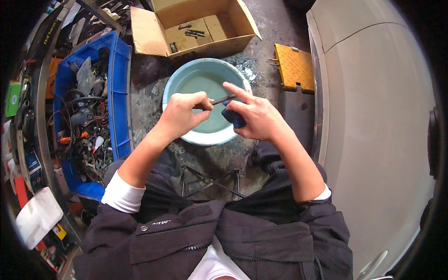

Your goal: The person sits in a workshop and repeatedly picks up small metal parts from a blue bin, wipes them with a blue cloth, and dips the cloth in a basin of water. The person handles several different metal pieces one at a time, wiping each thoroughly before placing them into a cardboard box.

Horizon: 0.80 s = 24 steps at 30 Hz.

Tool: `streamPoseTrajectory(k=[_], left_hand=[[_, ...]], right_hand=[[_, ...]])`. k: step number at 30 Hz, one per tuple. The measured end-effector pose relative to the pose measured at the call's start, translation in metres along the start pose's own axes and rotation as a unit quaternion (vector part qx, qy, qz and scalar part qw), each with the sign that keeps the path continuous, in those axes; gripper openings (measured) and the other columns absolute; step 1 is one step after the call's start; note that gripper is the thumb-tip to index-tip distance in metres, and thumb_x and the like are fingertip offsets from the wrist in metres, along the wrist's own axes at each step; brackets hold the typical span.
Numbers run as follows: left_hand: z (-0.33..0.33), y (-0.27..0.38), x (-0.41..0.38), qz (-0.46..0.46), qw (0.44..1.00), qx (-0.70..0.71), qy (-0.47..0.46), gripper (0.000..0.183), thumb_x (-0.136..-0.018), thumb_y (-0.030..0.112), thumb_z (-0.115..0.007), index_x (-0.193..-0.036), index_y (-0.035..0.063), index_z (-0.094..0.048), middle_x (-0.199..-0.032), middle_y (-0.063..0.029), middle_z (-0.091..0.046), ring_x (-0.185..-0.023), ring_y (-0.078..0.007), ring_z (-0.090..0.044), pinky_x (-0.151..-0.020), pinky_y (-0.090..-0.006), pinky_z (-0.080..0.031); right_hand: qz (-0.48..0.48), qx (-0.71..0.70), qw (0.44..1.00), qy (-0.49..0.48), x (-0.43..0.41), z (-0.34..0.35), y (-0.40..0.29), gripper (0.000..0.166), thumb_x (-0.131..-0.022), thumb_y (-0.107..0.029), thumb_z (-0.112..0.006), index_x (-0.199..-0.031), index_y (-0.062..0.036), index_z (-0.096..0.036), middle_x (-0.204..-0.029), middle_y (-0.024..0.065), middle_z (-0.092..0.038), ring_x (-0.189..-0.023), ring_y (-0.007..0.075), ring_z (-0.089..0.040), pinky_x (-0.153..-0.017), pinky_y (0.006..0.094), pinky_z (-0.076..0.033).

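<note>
My left hand (185,113) pinches one end of a thin, dark metal rod (223,99) between thumb and fingers. The rod slants up to the right, and its far end reaches the fingers of my right hand (257,115). A dark blue cloth (234,118) is held in my right hand, bunched under the curled fingers, with the index finger stretched out above the rod. Both hands are over a round, light blue basin (213,140) holding cloudy liquid. Whether the cloth touches the rod is hard to tell.
Behind the basin, an open cardboard box (147,35) holds several dark metal parts (195,33). A blue plastic crate (119,91) of tools and cables stands left, beside a cluttered metal rack (43,115). At right are a yellow ramp plate (295,68) and a light vehicle panel (378,105).
</note>
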<state>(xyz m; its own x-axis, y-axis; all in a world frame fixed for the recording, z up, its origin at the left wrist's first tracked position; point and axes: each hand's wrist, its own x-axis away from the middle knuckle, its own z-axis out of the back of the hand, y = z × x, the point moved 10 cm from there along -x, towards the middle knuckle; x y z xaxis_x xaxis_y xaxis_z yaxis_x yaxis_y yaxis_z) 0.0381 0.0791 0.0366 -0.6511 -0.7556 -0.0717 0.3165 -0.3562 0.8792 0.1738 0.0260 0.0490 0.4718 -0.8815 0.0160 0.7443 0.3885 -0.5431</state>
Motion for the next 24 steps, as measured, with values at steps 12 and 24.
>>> streamPoseTrajectory(k=[12,24], left_hand=[[-0.011,-0.033,-0.001,0.174,0.944,0.278,0.024,0.032,-0.095,0.004,-0.074,-0.125,-0.0061,-0.066,-0.108,-0.0129,-0.075,-0.1,-0.0168,-0.074,-0.09,-0.0291,-0.06],[-0.01,-0.041,-0.001,0.188,0.876,0.423,0.138,0.019,-0.096,0.005,-0.073,-0.112,-0.0042,-0.067,-0.105,-0.0165,-0.074,-0.096,-0.0224,-0.076,-0.089,-0.0339,-0.064]], right_hand=[[0.032,0.066,0.992,0.103,-0.001,0.017,0.002,0.052,-0.065,-0.013,-0.084,-0.113,-0.009,-0.064,-0.144,0.0101,-0.057,-0.107,0.0308,-0.067,-0.09,0.0418,-0.059],[-0.021,0.02,0.938,0.346,0.011,0.07,-0.009,0.05,-0.074,-0.009,-0.083,-0.122,-0.0087,-0.069,-0.12,0.0164,-0.07,-0.111,0.0341,-0.07,-0.098,0.042,-0.056]])
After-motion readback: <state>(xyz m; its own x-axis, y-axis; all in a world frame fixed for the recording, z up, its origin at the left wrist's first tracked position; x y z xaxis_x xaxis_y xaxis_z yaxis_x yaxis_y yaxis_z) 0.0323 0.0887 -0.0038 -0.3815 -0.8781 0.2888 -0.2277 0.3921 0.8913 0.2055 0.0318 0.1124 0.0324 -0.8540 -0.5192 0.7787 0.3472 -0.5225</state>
